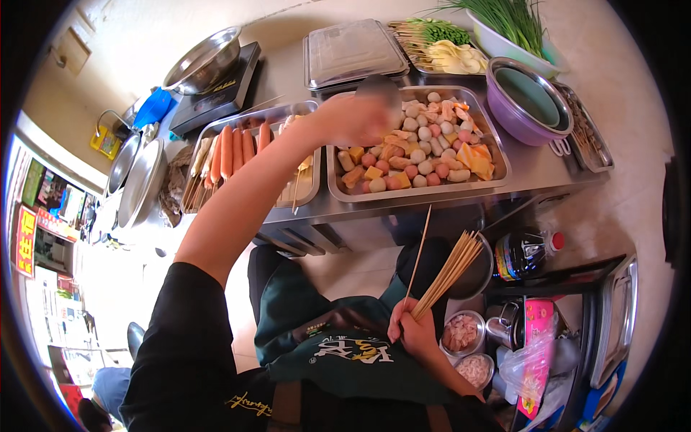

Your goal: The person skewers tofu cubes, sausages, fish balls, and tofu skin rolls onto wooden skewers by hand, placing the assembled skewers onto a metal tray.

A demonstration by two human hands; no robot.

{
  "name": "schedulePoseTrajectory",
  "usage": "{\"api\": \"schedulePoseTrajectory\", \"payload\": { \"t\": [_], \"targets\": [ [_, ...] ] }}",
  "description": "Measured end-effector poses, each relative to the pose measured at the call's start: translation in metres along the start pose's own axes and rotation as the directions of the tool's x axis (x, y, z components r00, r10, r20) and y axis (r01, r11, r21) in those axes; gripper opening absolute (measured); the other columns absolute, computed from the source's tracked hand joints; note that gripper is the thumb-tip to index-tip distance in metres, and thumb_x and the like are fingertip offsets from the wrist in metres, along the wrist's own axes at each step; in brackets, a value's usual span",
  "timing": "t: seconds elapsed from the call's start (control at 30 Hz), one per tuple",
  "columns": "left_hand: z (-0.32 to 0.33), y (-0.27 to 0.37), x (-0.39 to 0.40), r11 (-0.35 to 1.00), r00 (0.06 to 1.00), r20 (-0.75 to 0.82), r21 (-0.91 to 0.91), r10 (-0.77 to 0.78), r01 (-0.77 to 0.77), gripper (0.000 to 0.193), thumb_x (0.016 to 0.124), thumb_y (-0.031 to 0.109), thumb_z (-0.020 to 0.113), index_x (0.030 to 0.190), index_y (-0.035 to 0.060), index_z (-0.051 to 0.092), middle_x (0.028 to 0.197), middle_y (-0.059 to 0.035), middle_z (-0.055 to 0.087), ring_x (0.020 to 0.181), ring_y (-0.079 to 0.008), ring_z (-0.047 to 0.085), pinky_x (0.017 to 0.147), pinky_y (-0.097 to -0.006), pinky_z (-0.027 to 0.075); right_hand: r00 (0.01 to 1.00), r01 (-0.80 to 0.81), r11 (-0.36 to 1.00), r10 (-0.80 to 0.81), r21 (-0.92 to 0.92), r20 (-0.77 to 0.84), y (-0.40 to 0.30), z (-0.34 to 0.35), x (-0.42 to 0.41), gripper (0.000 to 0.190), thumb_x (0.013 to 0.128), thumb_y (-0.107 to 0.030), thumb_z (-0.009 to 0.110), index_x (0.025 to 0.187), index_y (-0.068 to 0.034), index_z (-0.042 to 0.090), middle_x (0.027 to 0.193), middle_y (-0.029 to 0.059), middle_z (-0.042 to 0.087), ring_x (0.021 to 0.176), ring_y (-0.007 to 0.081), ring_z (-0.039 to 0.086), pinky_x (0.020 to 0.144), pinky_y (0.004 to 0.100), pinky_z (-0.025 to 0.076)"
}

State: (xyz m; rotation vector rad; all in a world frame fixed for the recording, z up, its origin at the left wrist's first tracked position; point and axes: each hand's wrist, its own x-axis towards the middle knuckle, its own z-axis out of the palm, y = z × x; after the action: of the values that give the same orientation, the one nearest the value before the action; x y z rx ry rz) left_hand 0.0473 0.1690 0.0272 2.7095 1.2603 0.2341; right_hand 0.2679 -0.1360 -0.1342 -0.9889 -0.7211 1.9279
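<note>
My left hand [364,116] reaches over the left back part of a steel tray [421,195]. A blur covers its fingers, so I cannot tell whether they hold anything. Under and beside it the tray holds mixed white and pink balls [426,147], yellow cubes [373,173] and orange-and-white pieces [476,160]. My right hand [414,326] is closed around a bundle of bamboo skewers [448,274] above my lap. One single skewer [419,251] stands apart from the bundle, its tip pointing up toward the tray's front edge.
Left of the tray, a second steel tray [313,197] holds skewered sausages [233,150]. Behind stand a lidded tray [353,51] and skewered vegetables [451,46]. A purple basin [515,121] sits at the right. Below it are a dark bottle [521,254] and bowls of meat [460,332].
</note>
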Motion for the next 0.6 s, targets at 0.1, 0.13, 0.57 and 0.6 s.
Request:
{"api": "schedulePoseTrajectory", "payload": {
  "t": [0.1,0.13,0.57,0.6],
  "targets": [
    [0.011,-0.006,0.008,0.984,0.985,-0.031,-0.046,0.17,-0.171,0.036,0.074,0.025,0.074,0.104,0.0091,0.062,0.096,-0.0055,0.068,0.09,-0.0259,0.064,0.079,-0.038,0.05,1.0,-0.006,1.0,0.007,-0.003,0.031,-0.004,0.008,0.002,0.014,0.088,0.005,0.04,0.079,-0.002,0.048,0.057,0.008,0.049,0.045,0.0159,0.048,0.046,0.0297,0.044],
    [0.012,-0.007,0.009,0.984,0.985,-0.03,-0.049,0.172,-0.174,0.036,0.074,0.025,0.074,0.104,0.0091,0.062,0.096,-0.0055,0.068,0.09,-0.0259,0.064,0.079,-0.038,0.05,0.999,0.004,1.0,-0.004,-0.001,0.04,-0.005,0.009,0.001,0.013,0.088,0.005,0.041,0.08,-0.002,0.048,0.057,0.0078,0.049,0.045,0.0158,0.048,0.046,0.0296,0.044],
    [-0.008,-0.002,-0.021,0.947,0.995,0.027,-0.306,-0.097,0.1,0.041,0.076,0.022,0.074,0.113,0.008,0.062,0.096,-0.0053,0.068,0.081,-0.0179,0.066,0.073,-0.0298,0.051,1.0,0.012,0.997,-0.01,-0.081,0.025,-0.009,0.015,0.001,0.014,0.088,0.005,0.04,0.08,-0.003,0.048,0.056,0.0064,0.048,0.043,0.0135,0.046,0.043,0.0266,0.041],
    [-0.008,-0.003,-0.032,0.829,0.994,-0.006,-0.552,-0.112,0.09,0.04,0.08,0.02,0.072,0.115,0.0045,0.061,0.096,-0.0059,0.069,0.082,-0.0161,0.066,0.074,-0.0276,0.051,0.999,0.034,0.992,-0.03,-0.121,0.035,-0.015,0.021,0.002,0.015,0.088,0.004,0.039,0.08,-0.002,0.049,0.056,0.0057,0.048,0.041,0.0123,0.045,0.041,0.0253,0.039]
  ]
}}
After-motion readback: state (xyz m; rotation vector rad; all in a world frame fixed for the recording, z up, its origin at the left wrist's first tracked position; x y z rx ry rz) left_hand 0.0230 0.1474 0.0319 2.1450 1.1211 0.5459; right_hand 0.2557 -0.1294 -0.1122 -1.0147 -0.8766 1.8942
